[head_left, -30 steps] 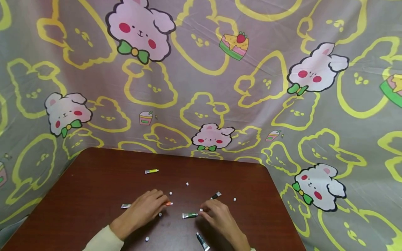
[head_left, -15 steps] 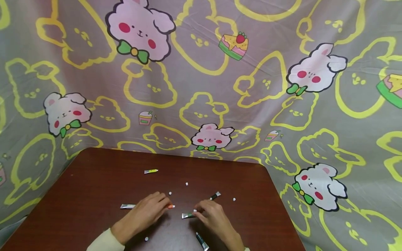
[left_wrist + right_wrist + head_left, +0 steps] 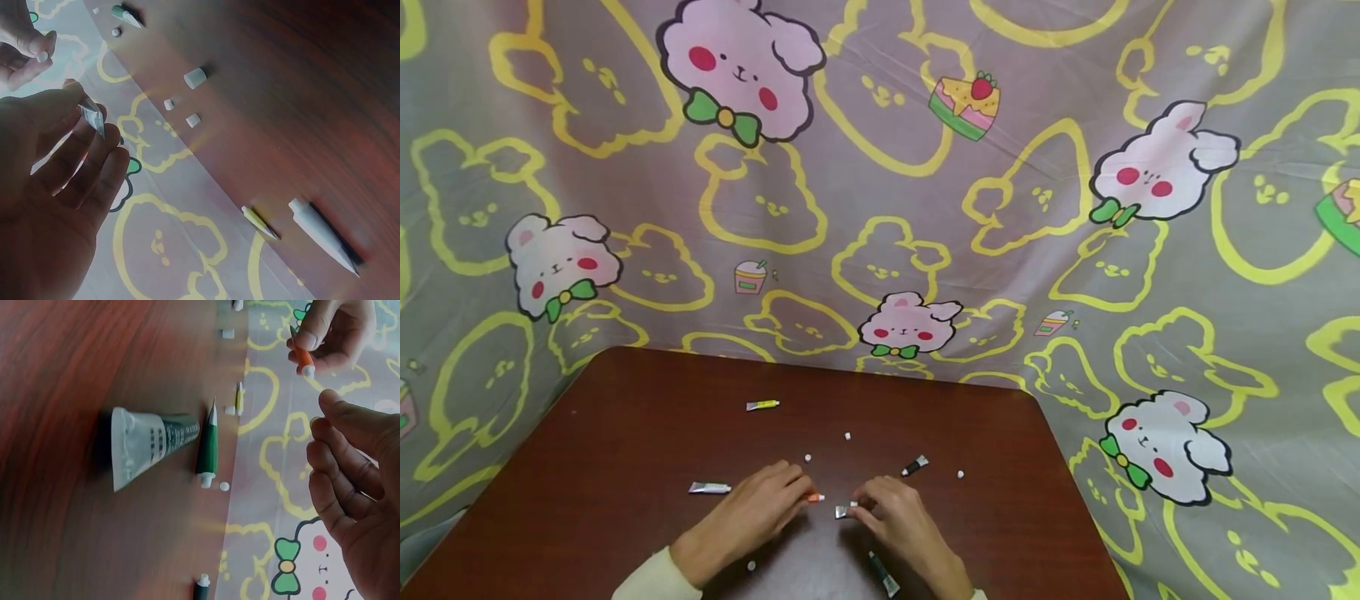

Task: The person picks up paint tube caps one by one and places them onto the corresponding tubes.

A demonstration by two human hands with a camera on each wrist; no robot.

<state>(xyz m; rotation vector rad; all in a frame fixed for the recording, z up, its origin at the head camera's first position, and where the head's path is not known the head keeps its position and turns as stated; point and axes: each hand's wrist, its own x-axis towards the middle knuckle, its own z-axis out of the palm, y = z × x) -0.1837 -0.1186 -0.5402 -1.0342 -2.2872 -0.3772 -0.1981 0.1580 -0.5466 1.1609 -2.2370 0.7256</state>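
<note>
My left hand (image 3: 760, 508) pinches a small orange paint tube (image 3: 815, 498) between thumb and fingers, its white nozzle pointing at the other hand. In the right wrist view the same orange tube (image 3: 304, 361) shows above my right fingers. A small white cap (image 3: 42, 57) sits between the thumb and fingertip of my right hand (image 3: 898, 517), just short of the nozzle. On the table a green paint tube (image 3: 841, 512) lies partly hidden behind the right fingers. Below the right hand lies a dark paint tube (image 3: 883, 575).
A white paint tube (image 3: 710, 488) lies left of the left hand. Further back are a yellow tube (image 3: 763, 405) and a black tube (image 3: 915, 465). Loose white caps are scattered about, one (image 3: 847, 436) behind the hands, another (image 3: 960, 474) at the right. A patterned cloth (image 3: 880, 167) hangs behind the table.
My left hand has shifted slightly right with the orange tube, and my right hand has come left with the cap. The gap between them has narrowed, and the right hand now covers more of the green tube.
</note>
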